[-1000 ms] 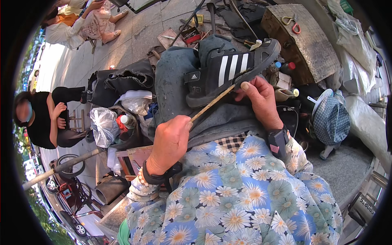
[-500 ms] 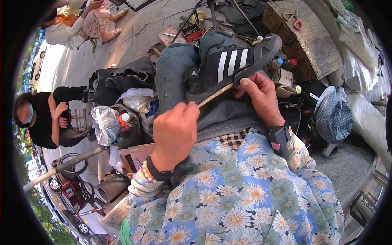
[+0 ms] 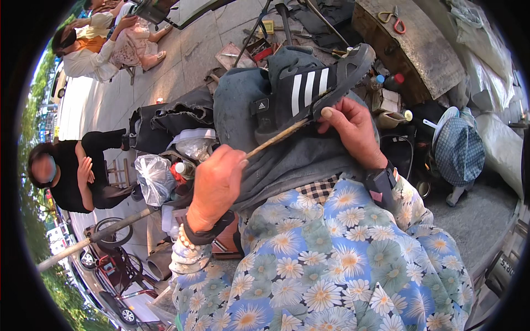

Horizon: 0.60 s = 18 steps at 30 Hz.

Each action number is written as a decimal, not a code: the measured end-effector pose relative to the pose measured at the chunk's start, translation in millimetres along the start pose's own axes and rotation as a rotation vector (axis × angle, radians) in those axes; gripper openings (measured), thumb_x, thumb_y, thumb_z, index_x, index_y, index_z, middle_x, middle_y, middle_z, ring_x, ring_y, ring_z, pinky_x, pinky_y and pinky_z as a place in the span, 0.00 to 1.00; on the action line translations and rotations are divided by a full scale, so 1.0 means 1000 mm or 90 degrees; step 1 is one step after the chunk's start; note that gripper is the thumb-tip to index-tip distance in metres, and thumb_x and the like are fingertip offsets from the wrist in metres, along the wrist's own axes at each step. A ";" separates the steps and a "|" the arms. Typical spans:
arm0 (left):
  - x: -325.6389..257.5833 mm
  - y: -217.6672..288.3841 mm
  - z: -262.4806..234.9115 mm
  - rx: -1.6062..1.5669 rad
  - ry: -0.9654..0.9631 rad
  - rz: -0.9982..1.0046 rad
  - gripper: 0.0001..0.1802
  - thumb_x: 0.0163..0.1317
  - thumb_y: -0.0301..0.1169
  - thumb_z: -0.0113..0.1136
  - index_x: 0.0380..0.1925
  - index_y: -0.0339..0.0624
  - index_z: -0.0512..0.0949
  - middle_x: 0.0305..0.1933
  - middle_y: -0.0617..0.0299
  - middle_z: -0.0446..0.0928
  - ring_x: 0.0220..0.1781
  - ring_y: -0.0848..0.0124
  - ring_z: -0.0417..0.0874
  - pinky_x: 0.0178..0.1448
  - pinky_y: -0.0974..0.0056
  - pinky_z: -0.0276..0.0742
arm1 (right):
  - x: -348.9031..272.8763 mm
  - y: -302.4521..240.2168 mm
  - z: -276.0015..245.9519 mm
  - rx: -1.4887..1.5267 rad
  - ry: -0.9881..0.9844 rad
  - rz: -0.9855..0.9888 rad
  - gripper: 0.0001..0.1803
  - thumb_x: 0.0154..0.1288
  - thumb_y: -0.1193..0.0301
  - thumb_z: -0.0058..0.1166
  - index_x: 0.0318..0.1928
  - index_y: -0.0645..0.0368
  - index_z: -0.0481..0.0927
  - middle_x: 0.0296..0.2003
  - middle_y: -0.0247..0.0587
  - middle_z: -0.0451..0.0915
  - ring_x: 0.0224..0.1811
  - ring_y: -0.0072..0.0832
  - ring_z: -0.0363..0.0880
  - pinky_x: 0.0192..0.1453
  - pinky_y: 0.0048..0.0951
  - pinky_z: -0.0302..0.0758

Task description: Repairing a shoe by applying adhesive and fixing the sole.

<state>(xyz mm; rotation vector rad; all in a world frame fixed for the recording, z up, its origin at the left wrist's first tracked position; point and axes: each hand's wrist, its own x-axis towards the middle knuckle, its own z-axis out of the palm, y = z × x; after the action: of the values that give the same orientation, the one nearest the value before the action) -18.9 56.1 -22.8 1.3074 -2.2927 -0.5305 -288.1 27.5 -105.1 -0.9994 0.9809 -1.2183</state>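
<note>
A black sneaker with white stripes [image 3: 311, 88] lies on its side across the dark cloth over my lap, its toe toward the upper right. My right hand [image 3: 353, 131] pinches the edge of its sole, thumb on the near side; the fingertips behind are partly hidden. My left hand [image 3: 214, 185] is closed around one end of a thin tan stick [image 3: 277, 136], held off to the lower left of the shoe. The stick slants up to the sole edge, and its far tip is at the dark edge beside my right fingers. Whether the tip touches the sole, I cannot tell.
A wooden box [image 3: 411, 47] at the upper right carries red-handled scissors [image 3: 398, 23]. Bottles [image 3: 393, 83] stand beside it. A clear plastic bag [image 3: 153, 179] lies at the left, above a long pole [image 3: 105, 234]. One person [image 3: 72, 176] sits at the left, others at the upper left.
My left hand has moved left and slightly down with the stick, so more of its length shows. My right hand keeps its pinch on the shoe. The view has shifted slightly.
</note>
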 end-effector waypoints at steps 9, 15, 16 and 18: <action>0.019 0.008 0.043 -0.137 0.001 -0.050 0.03 0.61 0.23 0.55 0.32 0.34 0.75 0.22 0.53 0.73 0.22 0.59 0.75 0.26 0.63 0.68 | 0.000 0.002 -0.001 -0.007 0.002 -0.011 0.10 0.66 0.69 0.55 0.33 0.64 0.75 0.29 0.36 0.79 0.29 0.21 0.79 0.38 0.20 0.73; 0.023 0.025 0.050 0.117 0.063 0.009 0.04 0.54 0.22 0.60 0.31 0.37 0.76 0.24 0.55 0.72 0.24 0.56 0.76 0.26 0.59 0.70 | 0.000 0.003 -0.004 -0.016 0.010 0.005 0.10 0.66 0.69 0.55 0.32 0.64 0.75 0.29 0.36 0.79 0.29 0.21 0.79 0.37 0.20 0.73; 0.024 0.025 0.050 0.145 0.092 0.029 0.06 0.52 0.21 0.61 0.31 0.37 0.77 0.24 0.56 0.72 0.24 0.56 0.77 0.27 0.58 0.70 | -0.001 0.002 -0.003 -0.016 0.016 0.013 0.10 0.66 0.69 0.55 0.33 0.64 0.76 0.29 0.36 0.80 0.29 0.21 0.79 0.37 0.20 0.73; 0.020 0.021 0.050 0.131 0.108 0.037 0.06 0.51 0.20 0.62 0.30 0.37 0.77 0.25 0.56 0.72 0.24 0.57 0.76 0.26 0.59 0.70 | -0.002 0.002 0.001 0.000 0.016 0.008 0.10 0.66 0.69 0.55 0.33 0.64 0.76 0.29 0.36 0.80 0.29 0.21 0.78 0.37 0.20 0.73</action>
<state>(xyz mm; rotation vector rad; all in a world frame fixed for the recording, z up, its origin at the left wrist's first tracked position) -70.3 53.7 -49.5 1.3191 -2.2814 -0.1590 -286.9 30.1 -106.2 -0.9779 1.0052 -1.2230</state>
